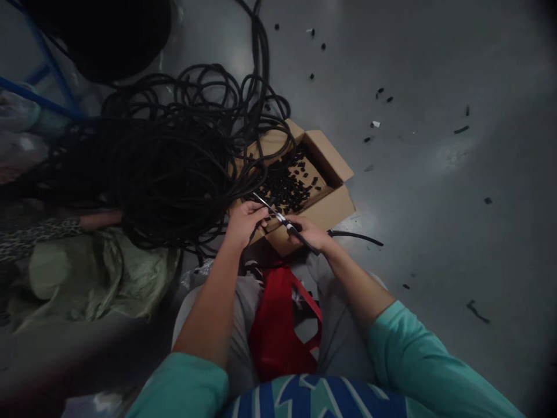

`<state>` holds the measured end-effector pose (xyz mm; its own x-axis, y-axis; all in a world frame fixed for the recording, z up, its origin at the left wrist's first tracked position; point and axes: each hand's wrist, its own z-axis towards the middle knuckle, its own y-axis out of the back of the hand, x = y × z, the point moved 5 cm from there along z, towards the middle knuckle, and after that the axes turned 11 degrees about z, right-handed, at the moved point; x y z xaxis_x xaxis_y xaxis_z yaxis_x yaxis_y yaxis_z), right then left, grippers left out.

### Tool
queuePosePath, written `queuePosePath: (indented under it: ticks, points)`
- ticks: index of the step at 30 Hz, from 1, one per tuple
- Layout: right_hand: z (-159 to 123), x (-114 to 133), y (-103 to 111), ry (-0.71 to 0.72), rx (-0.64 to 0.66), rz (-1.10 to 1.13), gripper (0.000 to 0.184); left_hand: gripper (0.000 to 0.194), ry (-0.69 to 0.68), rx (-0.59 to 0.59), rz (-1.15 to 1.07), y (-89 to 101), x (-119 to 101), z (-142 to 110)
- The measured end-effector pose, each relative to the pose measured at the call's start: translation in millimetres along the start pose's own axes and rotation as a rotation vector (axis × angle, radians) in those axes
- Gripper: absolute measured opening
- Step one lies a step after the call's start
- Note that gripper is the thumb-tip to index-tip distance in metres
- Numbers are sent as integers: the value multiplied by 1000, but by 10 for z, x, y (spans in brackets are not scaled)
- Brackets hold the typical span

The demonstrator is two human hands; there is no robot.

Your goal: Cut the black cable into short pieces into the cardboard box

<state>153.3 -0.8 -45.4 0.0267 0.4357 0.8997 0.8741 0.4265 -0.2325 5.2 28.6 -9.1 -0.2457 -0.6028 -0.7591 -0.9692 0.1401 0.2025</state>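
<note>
My right hand is closed round the dark handles of a pair of scissors, whose blades point up and left over an open cardboard box. My left hand is curled beside the blades, pinching a black tube that leads into a big tangled heap of black tubing. The box holds several short black cut pieces. A loose length of black tube trails right from behind my right hand.
A red bag lies on my lap between my knees. Short black offcuts are scattered over the grey floor to the right. A pale green sack lies at the left, with another person's forearm above it. Blue frame bars stand at upper left.
</note>
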Motion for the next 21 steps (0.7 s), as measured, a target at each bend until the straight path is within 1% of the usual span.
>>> queuePosePath:
  ticks: [5,9,12,16,18,21]
  points:
    - [-2,29,-7,27,-29,-9,39,14,-41,-21,80,28,-15,23]
    - [-8,52,-7,26,-31,-23,30,13,-77,-23,116,32,-43,24]
    - [-10,37,-3,27,-19,-27,27,13,-85,-17,141,44,-45,27]
    - [-13,-29,-27,6,28,35,35,13,-115,10,225,58,-41,28]
    - [-15,-43,-45,-6,47,80,42,16,-120,55,250,38,-38,17]
    - [-16,-23,-56,-21,49,145,49,24,-90,131,211,-4,-39,-14]
